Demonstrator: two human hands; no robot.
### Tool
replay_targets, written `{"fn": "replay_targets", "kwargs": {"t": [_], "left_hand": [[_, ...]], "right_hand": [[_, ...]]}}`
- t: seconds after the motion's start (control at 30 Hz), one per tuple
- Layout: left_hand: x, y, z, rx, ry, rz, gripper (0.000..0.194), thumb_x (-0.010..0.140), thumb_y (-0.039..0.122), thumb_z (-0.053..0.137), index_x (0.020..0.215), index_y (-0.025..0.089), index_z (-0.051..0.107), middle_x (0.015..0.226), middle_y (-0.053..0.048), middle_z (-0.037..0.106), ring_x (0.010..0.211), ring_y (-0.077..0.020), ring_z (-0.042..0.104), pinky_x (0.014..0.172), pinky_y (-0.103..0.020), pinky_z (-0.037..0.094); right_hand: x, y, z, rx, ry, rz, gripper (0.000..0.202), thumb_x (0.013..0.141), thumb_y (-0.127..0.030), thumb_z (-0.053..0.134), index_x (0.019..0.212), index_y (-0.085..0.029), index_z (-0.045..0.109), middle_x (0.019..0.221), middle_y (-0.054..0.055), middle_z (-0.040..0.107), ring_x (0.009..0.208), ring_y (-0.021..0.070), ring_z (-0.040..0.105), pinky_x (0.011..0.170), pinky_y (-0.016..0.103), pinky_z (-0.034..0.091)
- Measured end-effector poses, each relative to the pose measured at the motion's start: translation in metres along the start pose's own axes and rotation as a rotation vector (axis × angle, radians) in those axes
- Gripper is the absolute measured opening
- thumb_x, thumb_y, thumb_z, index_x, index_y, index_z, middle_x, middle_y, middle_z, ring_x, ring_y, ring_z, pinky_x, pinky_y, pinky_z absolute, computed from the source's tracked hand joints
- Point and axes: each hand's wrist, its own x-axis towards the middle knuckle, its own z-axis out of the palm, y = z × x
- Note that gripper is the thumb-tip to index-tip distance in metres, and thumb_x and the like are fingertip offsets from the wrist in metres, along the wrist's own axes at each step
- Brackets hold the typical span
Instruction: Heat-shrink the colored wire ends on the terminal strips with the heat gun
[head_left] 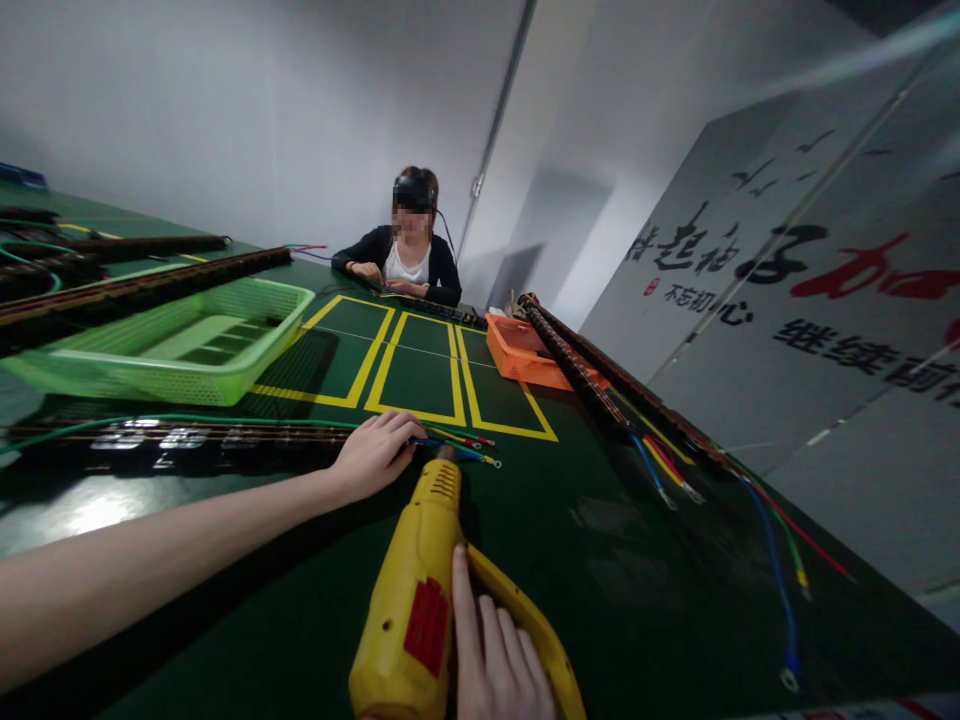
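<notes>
My right hand [499,655] is wrapped round the handle of a yellow heat gun [409,590], whose metal nozzle points away from me toward several coloured wires [461,440] with ring terminals at their ends. Closed over the wires, just left of the nozzle, is my left hand [380,455]; its fingertips are partly hidden. From under that hand a long dark wire harness [247,440] stretches left across the green table, with a green wire along its top.
A light green basket [247,375] at the left has long dark harnesses [150,290] lying across it. An orange basket [517,370] and more harnesses [581,370] with loose wire ends lie to the right. Across the yellow-taped green table [416,370] sits another person [405,255].
</notes>
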Motion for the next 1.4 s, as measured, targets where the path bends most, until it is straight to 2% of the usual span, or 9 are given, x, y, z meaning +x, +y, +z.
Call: {"fn": "replay_targets", "kwargs": {"t": [0.13,0.27,0.37,0.43,0.67,0.77,0.97,1.27,1.4], "left_hand": [[0.0,-0.001,0.001,-0.006,0.007,0.002,0.019,0.087,0.021,0.044,0.102,0.022,0.054,0.109,-0.003,0.058,0.101,-0.0195,0.05,0.086,-0.034,0.042],[0.001,0.0,-0.002,-0.019,-0.003,0.002,0.018,0.087,0.023,0.044,0.102,0.022,0.055,0.108,-0.004,0.058,0.101,-0.02,0.05,0.085,-0.034,0.043],[0.001,0.001,-0.004,-0.023,-0.007,0.005,0.02,0.087,0.021,0.044,0.103,0.023,0.054,0.109,-0.004,0.057,0.102,-0.0201,0.05,0.084,-0.034,0.043],[0.001,0.002,-0.005,-0.019,-0.008,0.01,0.021,0.086,0.02,0.044,0.104,0.023,0.054,0.109,-0.004,0.057,0.103,-0.02,0.05,0.085,-0.034,0.043],[0.001,0.002,-0.007,0.013,-0.034,0.023,0.02,0.086,0.02,0.044,0.104,0.022,0.052,0.111,-0.004,0.056,0.104,-0.0212,0.049,0.087,-0.036,0.042],[0.001,0.002,-0.007,0.019,-0.042,0.019,0.02,0.086,0.02,0.044,0.105,0.022,0.051,0.112,-0.004,0.056,0.105,-0.0215,0.049,0.087,-0.036,0.042],[0.0,0.001,-0.007,0.006,-0.045,0.028,0.022,0.086,0.019,0.043,0.106,0.022,0.051,0.111,-0.005,0.056,0.105,-0.0212,0.049,0.088,-0.036,0.042],[-0.001,-0.002,-0.003,0.018,-0.031,0.032,0.023,0.087,0.021,0.042,0.108,0.022,0.053,0.112,-0.006,0.056,0.105,-0.0219,0.049,0.087,-0.037,0.042],[0.0,-0.001,-0.003,0.022,-0.029,0.03,0.023,0.087,0.021,0.042,0.108,0.022,0.053,0.113,-0.005,0.056,0.106,-0.0219,0.049,0.087,-0.036,0.042]], "right_hand": [[0.003,-0.014,0.0,0.035,0.038,0.018,0.127,0.044,-0.098,0.007,0.124,-0.013,0.056,0.09,0.018,0.068,0.079,0.0347,0.066,0.068,0.047,0.053],[0.002,-0.006,0.002,0.061,0.11,-0.052,0.11,0.058,-0.091,0.017,0.129,-0.014,0.052,0.084,0.015,0.07,0.073,0.0308,0.067,0.064,0.042,0.053],[0.002,0.009,0.001,0.089,0.05,-0.101,0.092,0.07,-0.079,0.03,0.136,-0.016,0.043,0.093,0.012,0.07,0.081,0.0291,0.067,0.069,0.04,0.053],[0.002,0.02,0.0,0.138,-0.015,-0.095,0.089,0.071,-0.075,0.037,0.139,-0.018,0.038,0.099,0.009,0.069,0.085,0.0282,0.066,0.073,0.039,0.053],[0.007,0.047,-0.007,0.202,-0.054,-0.096,0.124,0.044,-0.096,0.036,0.139,-0.016,0.036,0.112,0.009,0.065,0.09,0.0302,0.066,0.077,0.041,0.053],[0.009,0.061,-0.012,0.18,-0.052,-0.144,0.119,0.051,-0.092,0.04,0.14,-0.014,0.034,0.114,0.009,0.064,0.09,0.0278,0.066,0.074,0.038,0.053],[0.007,0.084,-0.013,0.123,-0.031,-0.154,0.116,0.059,-0.083,0.049,0.146,-0.015,0.013,0.119,0.008,0.062,0.092,0.0267,0.066,0.071,0.035,0.053],[0.003,0.08,-0.009,0.124,-0.054,-0.076,0.114,0.059,-0.08,0.052,0.146,-0.017,0.015,0.121,0.01,0.061,0.096,0.0296,0.064,0.075,0.038,0.052],[0.0,0.067,-0.009,0.113,-0.074,-0.019,0.111,0.06,-0.082,0.048,0.145,-0.017,0.02,0.115,0.012,0.063,0.094,0.0315,0.064,0.074,0.041,0.052]]}}
